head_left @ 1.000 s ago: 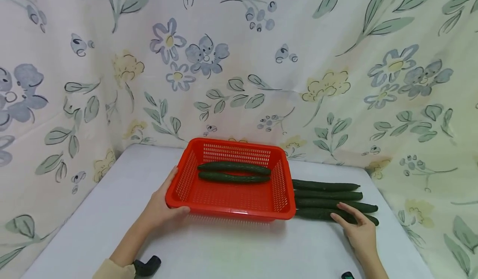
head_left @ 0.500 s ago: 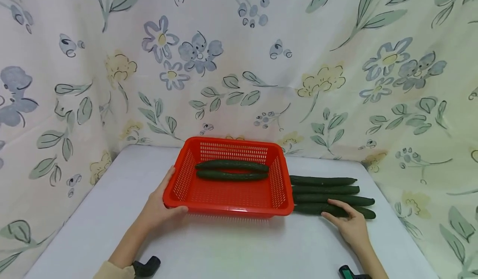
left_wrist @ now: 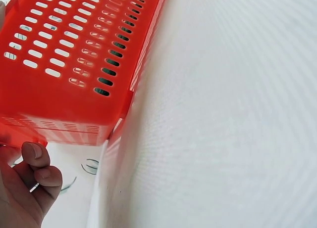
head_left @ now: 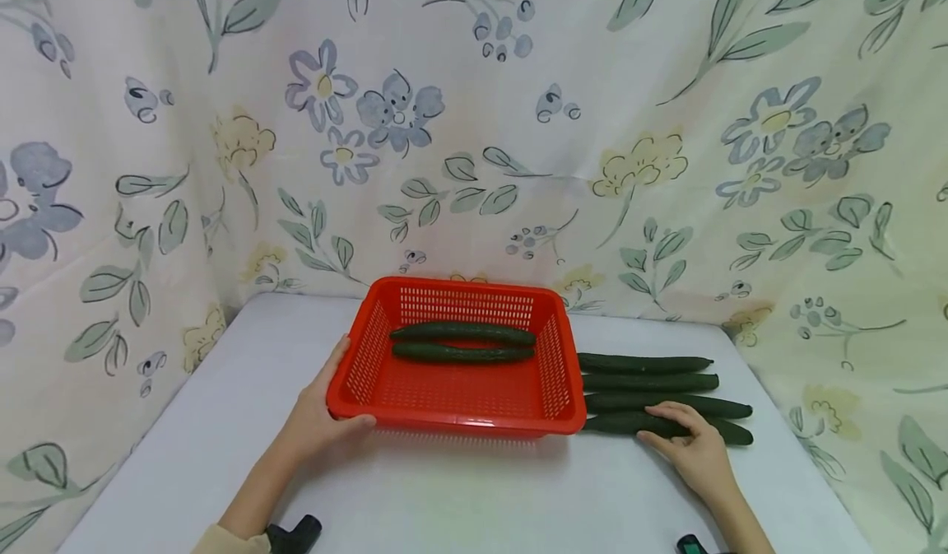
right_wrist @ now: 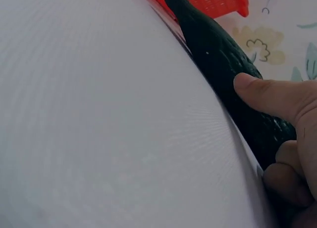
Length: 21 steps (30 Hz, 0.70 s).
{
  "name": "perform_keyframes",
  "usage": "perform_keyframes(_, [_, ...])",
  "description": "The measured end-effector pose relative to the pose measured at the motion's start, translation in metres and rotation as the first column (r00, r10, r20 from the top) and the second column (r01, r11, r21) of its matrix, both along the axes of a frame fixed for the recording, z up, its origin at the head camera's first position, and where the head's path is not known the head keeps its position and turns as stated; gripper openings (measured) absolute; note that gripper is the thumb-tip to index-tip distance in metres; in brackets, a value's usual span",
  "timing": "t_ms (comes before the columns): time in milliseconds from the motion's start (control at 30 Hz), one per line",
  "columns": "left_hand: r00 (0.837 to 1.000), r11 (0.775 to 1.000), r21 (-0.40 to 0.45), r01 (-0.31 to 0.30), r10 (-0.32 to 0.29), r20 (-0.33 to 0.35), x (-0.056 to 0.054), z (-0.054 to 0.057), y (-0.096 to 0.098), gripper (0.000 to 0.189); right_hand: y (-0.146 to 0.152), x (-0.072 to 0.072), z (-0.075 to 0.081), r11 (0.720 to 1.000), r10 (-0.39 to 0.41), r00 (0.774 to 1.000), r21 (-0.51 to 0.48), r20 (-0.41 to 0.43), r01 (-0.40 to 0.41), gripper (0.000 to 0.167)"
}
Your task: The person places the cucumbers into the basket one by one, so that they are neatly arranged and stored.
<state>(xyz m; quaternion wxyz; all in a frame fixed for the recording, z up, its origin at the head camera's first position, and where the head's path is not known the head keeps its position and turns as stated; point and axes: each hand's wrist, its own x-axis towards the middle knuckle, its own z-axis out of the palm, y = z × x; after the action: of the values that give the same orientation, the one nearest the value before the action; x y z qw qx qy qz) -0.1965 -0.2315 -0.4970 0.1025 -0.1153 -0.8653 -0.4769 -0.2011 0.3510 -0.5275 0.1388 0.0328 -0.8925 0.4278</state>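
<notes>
My left hand (head_left: 318,418) grips the near left corner of the red plastic basket (head_left: 474,421), its thumb along the front rim. From below, the left wrist view shows the slotted basket wall (left_wrist: 59,94) and curled fingers (left_wrist: 43,174). Two dark green cucumbers (head_left: 462,353) lie side by side inside. To the right, my right hand (head_left: 699,453) pinches the nearest cucumber (head_left: 611,423) of a row on the table. In the right wrist view the thumb presses that cucumber's side (right_wrist: 208,45); other fingers are partly hidden.
Beyond the held one lie several more cucumbers (head_left: 659,382), close together, their left ends against or behind the basket's right side. The white table (head_left: 459,496) reaches back to a floral curtain (head_left: 474,142). Dark wrist devices (head_left: 295,534) are on both wrists.
My right hand has slid slightly left along the nearest cucumber, and its fingers have settled on it. The left hand and the basket stay in place; the head view shifts a little.
</notes>
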Motion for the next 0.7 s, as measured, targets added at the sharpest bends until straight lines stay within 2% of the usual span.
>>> perform_keyframes(167, [1.000, 1.000, 0.004, 0.001, -0.001, -0.005, 0.001, -0.003, 0.002, 0.121, 0.010, 0.003, -0.001, 0.999, 0.012, 1.000, 0.030, -0.015, -0.012, 0.041])
perform_keyframes(367, [1.000, 1.000, -0.004, -0.006, 0.006, 0.000, 0.002, -0.004, 0.001, 0.121, 0.017, 0.006, 0.000, 0.997, 0.074, 0.997, 0.004, -0.022, -0.074, 0.038])
perform_keyframes(600, [1.000, 1.000, 0.007, -0.008, 0.008, 0.007, 0.001, -0.002, 0.000, 0.122, 0.021, 0.005, 0.003, 0.993, 0.108, 0.992, -0.055, 0.059, -0.105, 0.034])
perform_keyframes(700, [1.000, 1.000, 0.010, -0.004, 0.004, 0.005, 0.001, -0.002, 0.000, 0.121, 0.022, 0.004, 0.004, 0.996, 0.087, 0.991, -0.040, 0.102, -0.084, 0.038])
